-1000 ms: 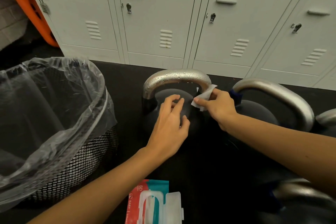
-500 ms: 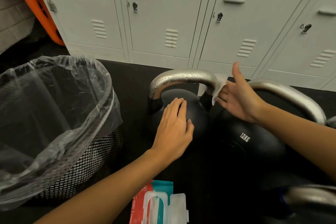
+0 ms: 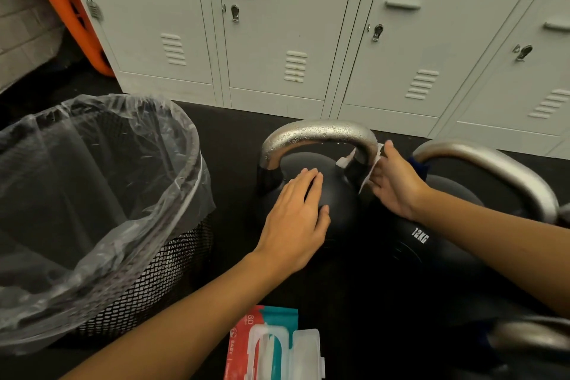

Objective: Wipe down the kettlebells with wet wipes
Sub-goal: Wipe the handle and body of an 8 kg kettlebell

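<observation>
A black kettlebell [image 3: 339, 194] with a wet, droplet-covered silver handle stands on the dark floor in the middle. My left hand [image 3: 296, 219] rests flat on its round body. My right hand [image 3: 391, 182] wraps a white wet wipe [image 3: 370, 170] round the handle's right leg, gripping it there. To the right stands a second black kettlebell [image 3: 431, 244] marked 12KG, with its own silver handle. An open pack of wet wipes [image 3: 271, 345] lies at the bottom centre.
A black mesh bin [image 3: 148, 274] lined with a clear bag stands at the left. Grey lockers [image 3: 293, 25] run along the back. Part of another silver handle [image 3: 530, 336] shows at the bottom right. An orange object [image 3: 71, 3] leans at the upper left.
My right hand went up with the wipe from inside the handle to its right bend, then slid down the right leg and closed round it. My left hand stayed on the body.
</observation>
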### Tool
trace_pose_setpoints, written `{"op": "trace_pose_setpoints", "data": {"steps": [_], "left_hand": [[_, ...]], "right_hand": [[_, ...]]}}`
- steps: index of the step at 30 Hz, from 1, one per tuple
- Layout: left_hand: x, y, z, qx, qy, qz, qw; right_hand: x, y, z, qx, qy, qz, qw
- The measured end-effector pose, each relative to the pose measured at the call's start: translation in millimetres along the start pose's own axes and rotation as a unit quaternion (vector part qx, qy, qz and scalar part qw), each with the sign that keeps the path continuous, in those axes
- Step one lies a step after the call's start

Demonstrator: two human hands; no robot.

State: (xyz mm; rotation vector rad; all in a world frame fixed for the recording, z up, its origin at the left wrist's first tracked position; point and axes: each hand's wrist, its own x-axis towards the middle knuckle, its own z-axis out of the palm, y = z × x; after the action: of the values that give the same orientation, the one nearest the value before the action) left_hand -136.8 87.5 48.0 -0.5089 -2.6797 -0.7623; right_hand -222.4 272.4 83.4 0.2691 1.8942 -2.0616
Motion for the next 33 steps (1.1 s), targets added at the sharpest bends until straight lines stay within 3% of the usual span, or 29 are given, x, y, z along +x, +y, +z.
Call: {"op": "trace_pose_setpoints", "data": {"steps": [9, 14, 18, 21, 26, 29, 33], "left_hand": [[-0.6, -1.6, 1.9, 0.003, 0.002, 0.002, 1.0], [-0.8, -2.8, 2.0, 0.011, 0.006, 0.007, 1.0], [-0.8, -3.5, 3.4, 0.017, 0.008, 0.009, 1.0], [-0.9, -3.4, 3.6, 0.023, 0.01, 0.011, 1.0], [-1.7, -4.8, 3.0, 0.03, 0.008, 0.016, 0.999], [-1.4, -5.9, 4.0, 0.026, 0.006, 0.02, 0.999], [-1.2, -7.4, 6.2, 0.023, 0.011, 0.022, 0.999]], "right_hand": [[-19.9, -19.3, 9.2, -0.112, 0.05, -0.114, 0.986], [-18.6, -24.7, 10.7, -0.182, 0.009, -0.204, 0.962], [-10.1, -18.0, 4.9, -0.056, 0.02, -0.09, 0.994], [-2.9, -29.3, 9.0, -0.047, -0.009, -0.035, 0.998], [10.1, -71.6, 30.4, -0.144, -0.044, 0.025, 0.988], [12.1, -91.8, 37.2, -0.26, -0.082, 0.062, 0.96], [16.0, -94.6, 40.1, -0.307, -0.064, 0.028, 0.949]]}}
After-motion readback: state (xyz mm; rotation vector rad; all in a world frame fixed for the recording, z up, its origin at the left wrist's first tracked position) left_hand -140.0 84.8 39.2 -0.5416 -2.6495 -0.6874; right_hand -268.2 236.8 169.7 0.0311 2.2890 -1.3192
